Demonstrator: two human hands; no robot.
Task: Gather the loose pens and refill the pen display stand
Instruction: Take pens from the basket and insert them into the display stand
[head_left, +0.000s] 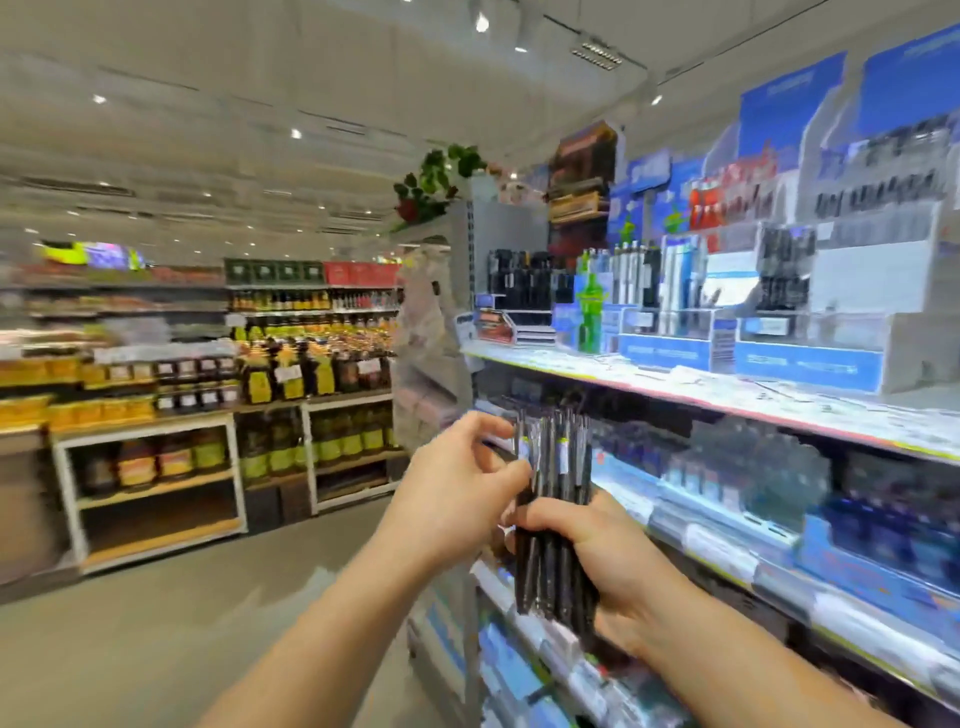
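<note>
The right hand (587, 551) has its fingers curled tight round the lower half of a bundle of black pens (556, 519), held upright. The left hand (457, 483) is just left of the bundle, thumb and fingertips pinched on a pen near the upper part, the other fingers bent and spread above. The pen tops stand above both hands' fingers. Behind the fingers and to their right runs a shelf (727, 400) bearing blurred blue-and-white display stands (810, 332) with dark pens in tiers. Far left of the fingers, beyond the floor (182, 613), racks hold bottles (291, 374) and jars.
</note>
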